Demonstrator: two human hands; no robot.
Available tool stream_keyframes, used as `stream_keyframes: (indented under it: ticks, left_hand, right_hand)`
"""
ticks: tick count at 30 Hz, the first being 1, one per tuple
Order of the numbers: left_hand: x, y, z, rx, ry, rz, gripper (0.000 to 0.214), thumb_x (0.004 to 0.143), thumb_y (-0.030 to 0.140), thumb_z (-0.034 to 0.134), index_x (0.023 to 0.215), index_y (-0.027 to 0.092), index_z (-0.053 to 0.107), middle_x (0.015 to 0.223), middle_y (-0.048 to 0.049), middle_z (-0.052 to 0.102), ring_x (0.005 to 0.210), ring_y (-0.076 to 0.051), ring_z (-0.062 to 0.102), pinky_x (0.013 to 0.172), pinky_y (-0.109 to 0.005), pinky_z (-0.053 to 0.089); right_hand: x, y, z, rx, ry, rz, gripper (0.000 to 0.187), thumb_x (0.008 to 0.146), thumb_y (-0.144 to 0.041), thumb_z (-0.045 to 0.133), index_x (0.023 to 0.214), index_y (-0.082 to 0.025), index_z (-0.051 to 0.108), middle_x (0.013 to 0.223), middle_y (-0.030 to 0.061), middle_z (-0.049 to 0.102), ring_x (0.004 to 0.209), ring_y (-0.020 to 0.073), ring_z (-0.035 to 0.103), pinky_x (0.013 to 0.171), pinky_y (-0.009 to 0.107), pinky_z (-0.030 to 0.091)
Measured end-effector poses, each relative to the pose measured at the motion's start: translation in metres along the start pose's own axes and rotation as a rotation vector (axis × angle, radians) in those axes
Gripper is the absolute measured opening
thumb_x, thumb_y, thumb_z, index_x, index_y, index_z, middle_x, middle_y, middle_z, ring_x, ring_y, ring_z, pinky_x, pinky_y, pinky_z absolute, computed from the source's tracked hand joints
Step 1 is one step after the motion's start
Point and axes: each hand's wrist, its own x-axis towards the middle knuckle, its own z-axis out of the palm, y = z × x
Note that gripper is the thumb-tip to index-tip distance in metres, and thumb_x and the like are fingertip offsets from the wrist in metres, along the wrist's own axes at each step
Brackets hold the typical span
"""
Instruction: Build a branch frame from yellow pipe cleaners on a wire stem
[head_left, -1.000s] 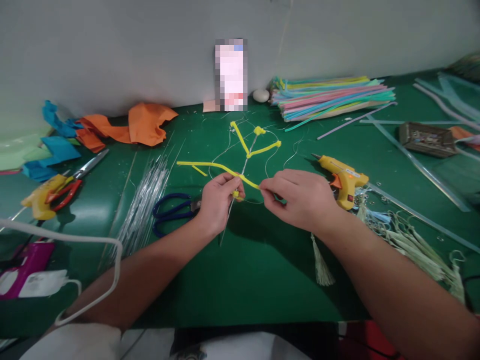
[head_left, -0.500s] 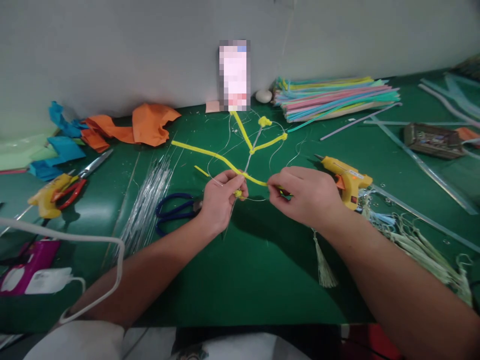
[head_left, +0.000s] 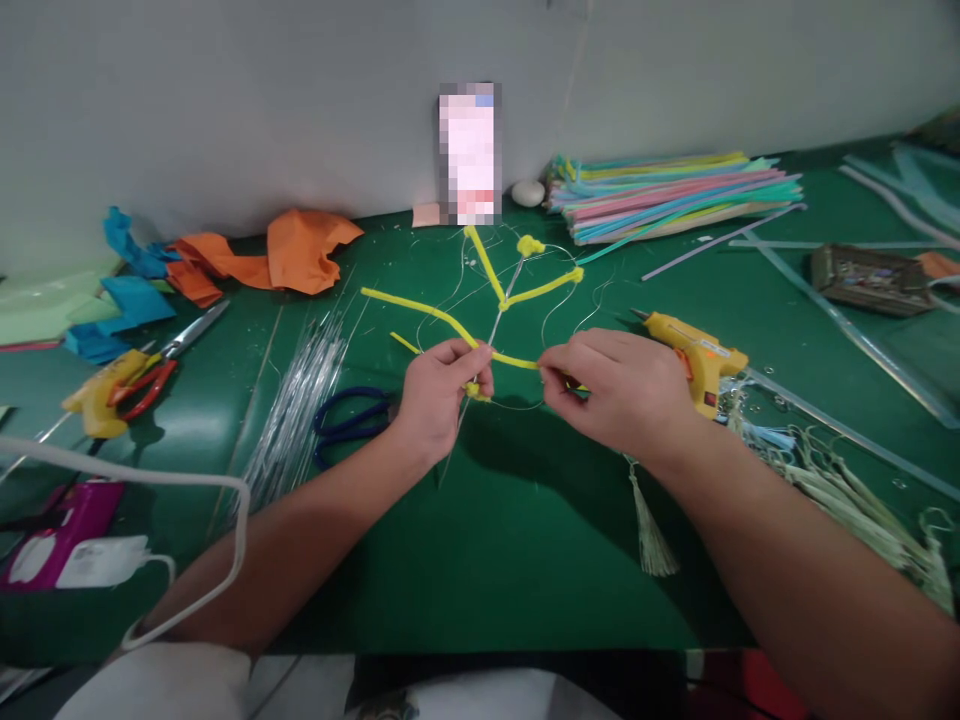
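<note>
A frame of thin wire wrapped with yellow pipe cleaner (head_left: 504, 292) is held above the green table (head_left: 480, 540). My left hand (head_left: 439, 395) is closed on the wire stem where a yellow knot sits. My right hand (head_left: 619, 385) pinches the end of a long yellow pipe cleaner strand (head_left: 420, 310) that runs left across the stem. A pale tassel (head_left: 651, 530) hangs below my right wrist.
A yellow glue gun (head_left: 694, 355) lies right of my right hand. Blue scissors (head_left: 349, 420) and a bundle of clear wires (head_left: 292, 400) lie left. Coloured pipe cleaners (head_left: 667, 195) are stacked at the back, orange paper (head_left: 296, 250) and red scissors (head_left: 142, 375) far left, tassels (head_left: 847, 480) right.
The yellow frame has shifted a little up and right with both hands. The long strand's free left end swung up and then slightly back down.
</note>
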Motion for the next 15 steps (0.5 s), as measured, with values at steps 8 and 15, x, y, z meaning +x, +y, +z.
stream_keyframes:
  ticks: [8,15]
  left_hand:
    - [-0.0051,-0.0002,0.0034,-0.050,0.032,-0.022,0.020,0.071,0.026,0.075,0.061,0.018,0.060,0.053,0.0044,0.055,0.049,-0.006,0.051,0.053,-0.022,0.042]
    - [-0.0019,-0.0002,0.0015,-0.088,0.004,-0.045,0.017,0.077,0.032,0.074,0.076,0.016,0.070,0.060,0.0028,0.057,0.054,-0.007,0.053,0.056,-0.022,0.044]
  right_hand:
    - [0.0008,0.0005,-0.0009,-0.023,0.093,0.033,0.017,0.086,-0.016,0.056,0.072,-0.021,0.064,0.062,0.0001,0.064,0.058,0.0136,0.056,0.057,0.028,0.043]
    - [-0.0011,0.0012,0.0009,0.011,0.091,0.033,0.015,0.087,-0.017,0.057,0.074,-0.021,0.065,0.063,0.0001,0.064,0.060,0.0142,0.058,0.058,0.030,0.042]
